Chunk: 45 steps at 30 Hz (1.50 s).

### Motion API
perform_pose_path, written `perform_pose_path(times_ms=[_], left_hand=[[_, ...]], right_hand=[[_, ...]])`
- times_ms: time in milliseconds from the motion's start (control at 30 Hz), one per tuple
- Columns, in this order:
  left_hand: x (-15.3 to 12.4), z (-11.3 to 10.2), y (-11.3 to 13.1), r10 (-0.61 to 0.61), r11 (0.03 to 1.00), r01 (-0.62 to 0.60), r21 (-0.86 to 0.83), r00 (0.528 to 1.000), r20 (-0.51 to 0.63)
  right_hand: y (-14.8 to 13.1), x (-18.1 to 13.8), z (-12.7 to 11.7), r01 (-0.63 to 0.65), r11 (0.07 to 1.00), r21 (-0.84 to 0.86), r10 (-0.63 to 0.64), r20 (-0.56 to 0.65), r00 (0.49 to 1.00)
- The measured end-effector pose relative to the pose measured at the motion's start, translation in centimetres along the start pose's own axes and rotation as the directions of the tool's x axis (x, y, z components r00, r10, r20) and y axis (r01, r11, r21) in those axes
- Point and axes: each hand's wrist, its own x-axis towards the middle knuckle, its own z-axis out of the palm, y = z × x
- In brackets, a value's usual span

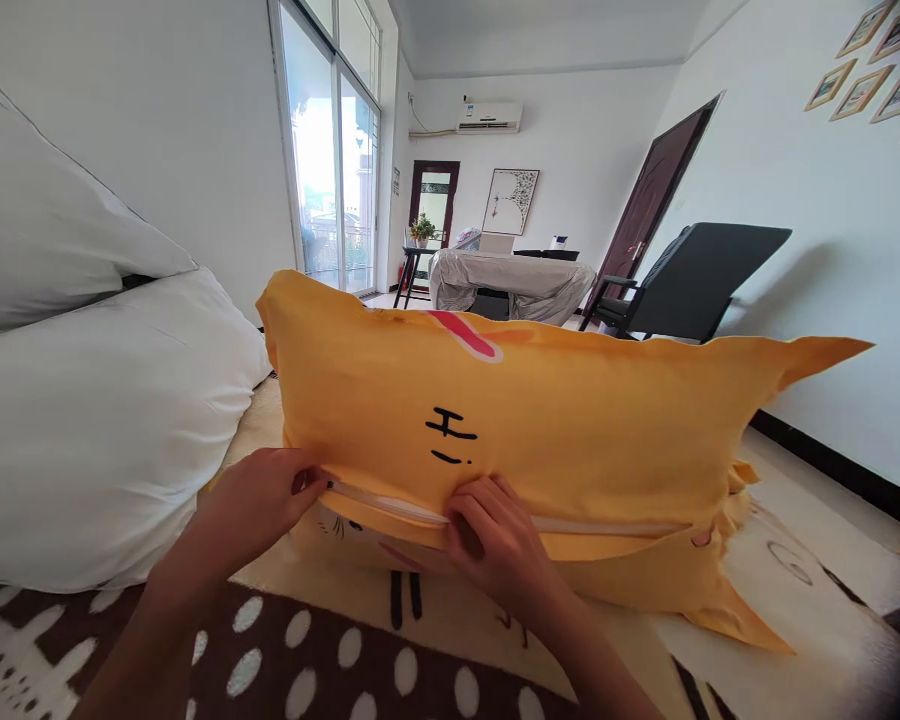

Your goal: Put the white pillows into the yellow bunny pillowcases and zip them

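A yellow pillowcase (607, 420) with black lettering and a pink stripe stands on its long side in front of me, filled out by a pillow. Along its near face runs a long slit (607, 527), parted, with a pale strip showing inside. At the slit's left end my left hand (277, 485) is closed, thumb and finger pinching the fabric edge by a small dark spot I cannot make out. My right hand (495, 530) grips the edge near the middle of the slit, its fingers curled over the cloth. Whatever lies under those fingertips is hidden.
White pillows (105, 430) are stacked at the left. Beneath everything lies a brown and cream patterned blanket (322, 650). Farther off are a black chair (705, 280), a covered piece of furniture (510, 275) and a potted plant (422, 229) beside the window.
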Motion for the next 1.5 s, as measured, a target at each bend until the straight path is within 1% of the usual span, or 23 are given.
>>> perform_pose_path(times_ms=[100,300,400,533,667,833,1000,1067,1133,1233,1333,1500], left_hand=[[0.2,0.0,-0.3,-0.072,0.997,0.072,0.025,0.997,0.003],[0.4,0.1,0.2,-0.115,0.990,0.112,0.090,0.993,0.029],[0.4,0.0,0.1,-0.123,0.989,0.120,0.084,0.992,0.025],[0.9,-0.3,-0.7,-0.142,0.988,0.144,0.052,0.989,-0.037],[1.4,-0.4,-1.1,-0.161,0.986,0.161,0.033,0.987,-0.010],[1.5,-0.3,-0.3,-0.230,0.967,0.233,0.106,0.972,-0.039],[2.5,0.4,-0.2,-0.311,0.947,0.313,0.078,0.950,-0.036],[2.8,0.6,-0.6,-0.288,0.954,0.290,0.076,0.957,-0.030],[2.9,0.7,-1.3,-0.226,0.972,0.226,0.057,0.974,-0.008],[2.8,0.4,-2.3,-0.144,0.989,0.146,-0.033,0.988,0.061],[2.7,0.4,-2.9,-0.121,0.987,0.132,-0.093,0.986,0.114],[2.7,0.7,-2.9,-0.128,0.991,0.130,-0.024,0.989,0.072]], right_hand=[[0.0,0.0,0.0,0.005,1.000,0.007,-0.005,-0.002,1.000],[0.0,-0.1,-0.1,0.011,1.000,0.003,-0.011,0.006,1.000],[0.0,-0.1,-0.1,0.015,1.000,0.000,-0.015,0.018,1.000],[0.1,0.0,-0.1,0.014,1.000,-0.003,-0.014,0.026,1.000],[0.1,0.0,-0.1,0.021,1.000,-0.005,-0.020,0.022,1.000],[0.1,0.0,0.1,0.025,1.000,-0.014,-0.025,0.025,0.999],[-0.1,0.0,0.4,0.047,0.998,-0.036,-0.045,0.047,0.998],[-0.1,-0.1,0.4,0.048,0.998,-0.045,-0.046,0.052,0.998],[0.0,-0.1,0.4,0.037,0.998,-0.043,-0.035,0.042,0.998],[0.1,-0.3,0.3,0.012,1.000,-0.027,-0.011,0.028,1.000],[0.1,-0.3,0.3,0.003,1.000,-0.023,-0.002,0.029,1.000],[0.0,-0.2,0.4,0.019,0.999,-0.032,-0.018,0.018,1.000]])
